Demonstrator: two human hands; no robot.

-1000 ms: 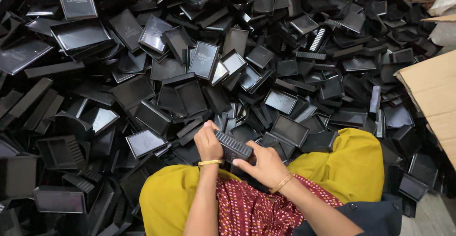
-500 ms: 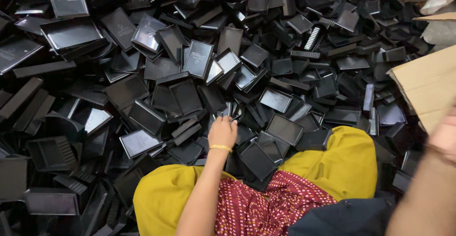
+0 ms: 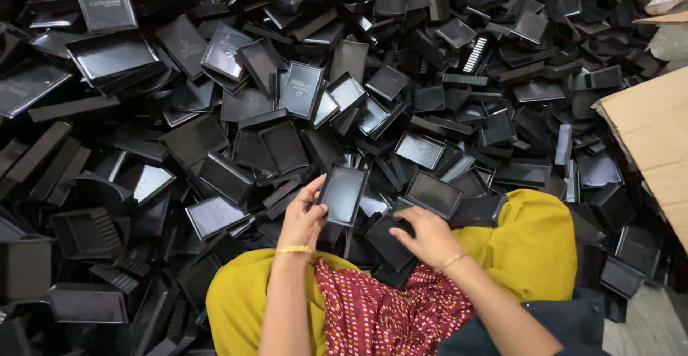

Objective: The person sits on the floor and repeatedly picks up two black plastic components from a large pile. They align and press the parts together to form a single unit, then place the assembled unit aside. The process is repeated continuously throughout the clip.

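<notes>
trays, black plastic: left hand [image 3: 304,218] pinching one tray [image 3: 343,194], right hand [image 3: 428,236] closed on another tray [image 3: 390,241] at 4 o'clock; heap [image 3: 215,112] largely unsorted.

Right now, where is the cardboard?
In the head view the cardboard lies at the right edge, beside the pile of black trays, beyond the right hand.

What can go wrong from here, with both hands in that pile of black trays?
1. The left hand pinches the black tray only at its edge; it may slip and drop back into the heap.
2. The right hand presses on a loose tray by the lap; stacked pieces there could slide.
3. All parts in the pile look alike, so mix-ups seem likely.
</notes>
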